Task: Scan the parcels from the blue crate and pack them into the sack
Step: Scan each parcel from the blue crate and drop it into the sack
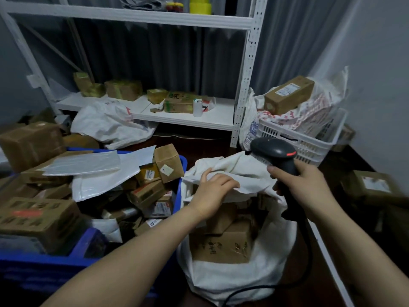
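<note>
The white sack (232,278) stands open on the floor in front of me, with several brown cardboard parcels (221,244) inside. My left hand (213,191) grips the sack's far rim, fingers curled over the white fabric. My right hand (306,185) holds a black barcode scanner (275,151) by its handle above the sack's right side; its cable hangs down past the sack. To the left, the blue crate (84,247) is heaped with brown boxes and white mailer bags (88,162).
A white metal shelf (183,118) behind carries boxes and a label roll. A white slatted crate (309,147) at right holds a filled sack and a long box. Loose boxes lie on the floor at far right (374,185) and far left. A wall runs along the right.
</note>
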